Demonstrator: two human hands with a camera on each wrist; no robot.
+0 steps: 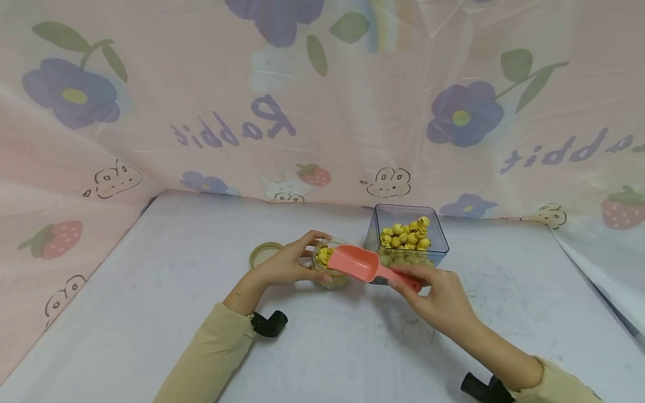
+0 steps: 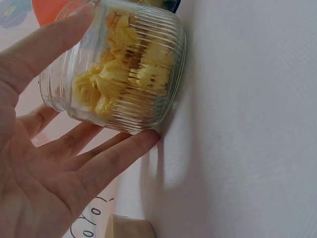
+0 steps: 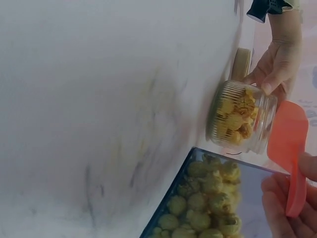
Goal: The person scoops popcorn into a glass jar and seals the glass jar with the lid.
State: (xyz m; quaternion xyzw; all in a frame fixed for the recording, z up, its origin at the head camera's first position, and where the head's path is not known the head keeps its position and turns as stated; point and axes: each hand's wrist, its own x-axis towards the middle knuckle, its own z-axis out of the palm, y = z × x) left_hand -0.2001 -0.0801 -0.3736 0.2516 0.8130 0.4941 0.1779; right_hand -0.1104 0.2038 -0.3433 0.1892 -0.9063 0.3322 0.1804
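Note:
My left hand (image 1: pixel 288 262) grips a ribbed glass jar (image 2: pixel 124 69) from its left side, thumb and fingers around the wall; yellow popcorn (image 3: pixel 237 116) lies inside. In my right hand (image 1: pixel 440 294) is the handle of a pink scoop (image 1: pixel 359 263), pinched between thumb and fingers. The scoop's front edge is over the jar's mouth, and no popcorn shows in its bowl. Just behind my right hand stands a clear square container (image 1: pixel 438 235) holding more popcorn (image 3: pixel 208 198).
A round lid (image 1: pixel 265 254) with a gold-coloured rim lies on the white table (image 1: pixel 166 291) left of the jar, close behind my left hand. A patterned pink sheet (image 1: pixel 342 151) rises behind the table and along its left side.

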